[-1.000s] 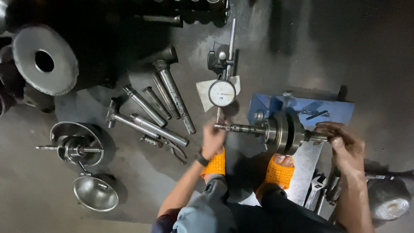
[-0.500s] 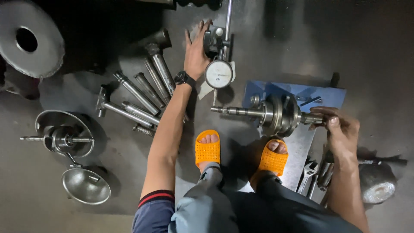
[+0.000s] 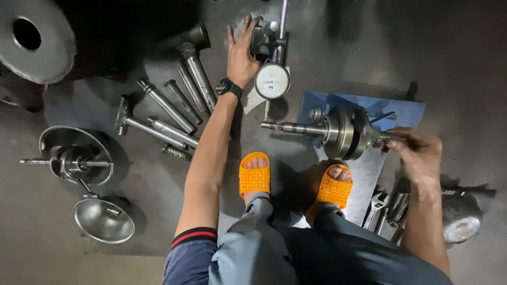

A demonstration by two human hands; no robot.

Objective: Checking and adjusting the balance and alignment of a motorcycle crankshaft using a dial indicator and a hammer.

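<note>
Just one head cam, looking straight down from above at the floor [image 3: 327, 42], fairly close, knees and sandals at bottom center.

— What do we see of the person's clothing at the bottom of the frame?

— We see grey-blue trousers [image 3: 253, 253], and a dark navy sleeve [image 3: 190, 253] at lower left, its cuff edged with a red stripe.

— And lower on the body?

— We see orange perforated slide sandals [image 3: 254, 177], toes showing. We also note a black wristwatch [image 3: 229, 87] on the left hand [image 3: 242, 55]; the right hand [image 3: 420, 153] is bare.
</note>
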